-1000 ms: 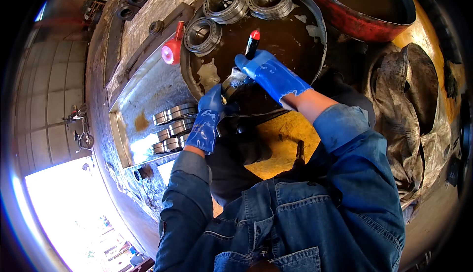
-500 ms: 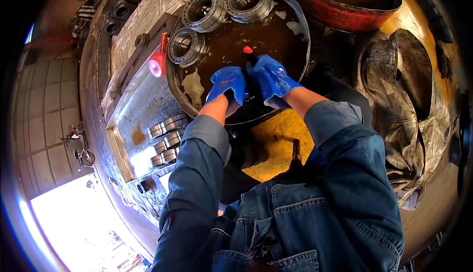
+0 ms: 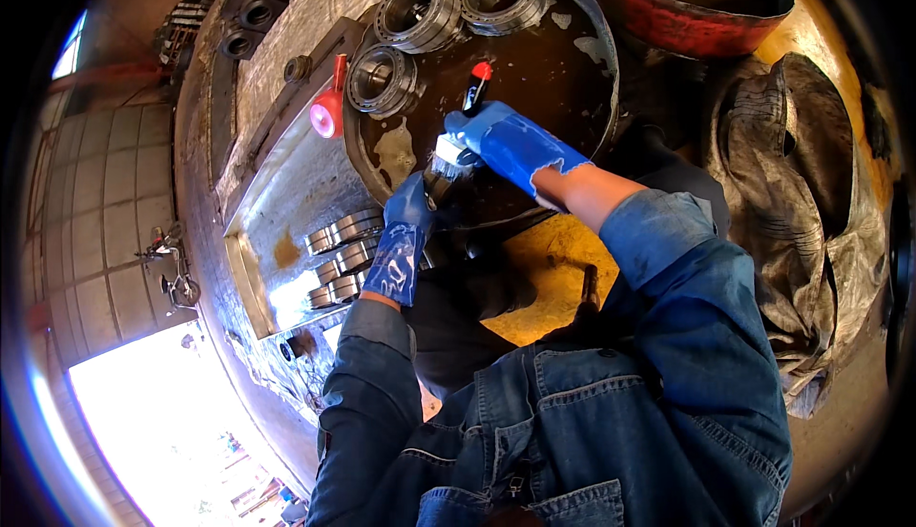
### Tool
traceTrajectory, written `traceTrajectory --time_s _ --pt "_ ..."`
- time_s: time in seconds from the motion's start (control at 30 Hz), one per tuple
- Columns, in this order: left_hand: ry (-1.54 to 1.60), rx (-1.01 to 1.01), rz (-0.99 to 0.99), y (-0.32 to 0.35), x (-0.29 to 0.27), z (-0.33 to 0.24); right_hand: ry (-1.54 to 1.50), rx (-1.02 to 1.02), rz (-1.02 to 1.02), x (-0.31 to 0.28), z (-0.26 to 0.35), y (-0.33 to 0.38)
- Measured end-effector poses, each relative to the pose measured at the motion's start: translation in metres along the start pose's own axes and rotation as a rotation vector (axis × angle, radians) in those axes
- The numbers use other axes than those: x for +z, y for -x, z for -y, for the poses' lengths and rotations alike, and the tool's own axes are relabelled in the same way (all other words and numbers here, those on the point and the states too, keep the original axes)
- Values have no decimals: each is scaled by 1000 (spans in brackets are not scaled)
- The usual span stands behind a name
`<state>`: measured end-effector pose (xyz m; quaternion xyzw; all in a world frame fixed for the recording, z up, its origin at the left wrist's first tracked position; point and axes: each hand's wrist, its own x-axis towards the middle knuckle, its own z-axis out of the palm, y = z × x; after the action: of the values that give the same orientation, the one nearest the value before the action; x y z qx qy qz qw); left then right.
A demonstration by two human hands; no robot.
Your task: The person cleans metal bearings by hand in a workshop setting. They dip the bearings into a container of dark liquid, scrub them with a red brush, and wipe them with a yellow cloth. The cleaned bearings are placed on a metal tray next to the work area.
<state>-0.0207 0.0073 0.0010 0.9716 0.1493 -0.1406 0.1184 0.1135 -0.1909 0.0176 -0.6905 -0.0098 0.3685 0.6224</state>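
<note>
My right hand (image 3: 510,141), in a blue glove, is closed around a red-tipped paintbrush (image 3: 461,131) over the dark round wash pan (image 3: 582,69). My left hand (image 3: 410,214) grips a small part under the bristles, probably a bearing piece, though it's mostly hidden.

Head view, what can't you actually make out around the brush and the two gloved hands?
- What the left hand grips: the dark part at the brush bristles is in shadow, covered by the glove.
- The brush's middle: hidden inside the right hand; only the bristles and red-tipped handle show.
- Depth of the dark liquid in the round pan: too murky.
- The red tub: cut off by the top edge.
</note>
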Motion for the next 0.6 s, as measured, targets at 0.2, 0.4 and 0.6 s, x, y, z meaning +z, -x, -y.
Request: traceTrajectory --time_s 0.2,0.4,0.6 --pt "31 160 41 -20 -29 -54 86 -6 -206 -32 -41 -42" --pt "-512 -59 514 -71 -26 -109 46 52 -207 -18 -48 -29" --pt "-459 5 432 -84 -2 -125 514 -144 -140 -43 -67 -34"
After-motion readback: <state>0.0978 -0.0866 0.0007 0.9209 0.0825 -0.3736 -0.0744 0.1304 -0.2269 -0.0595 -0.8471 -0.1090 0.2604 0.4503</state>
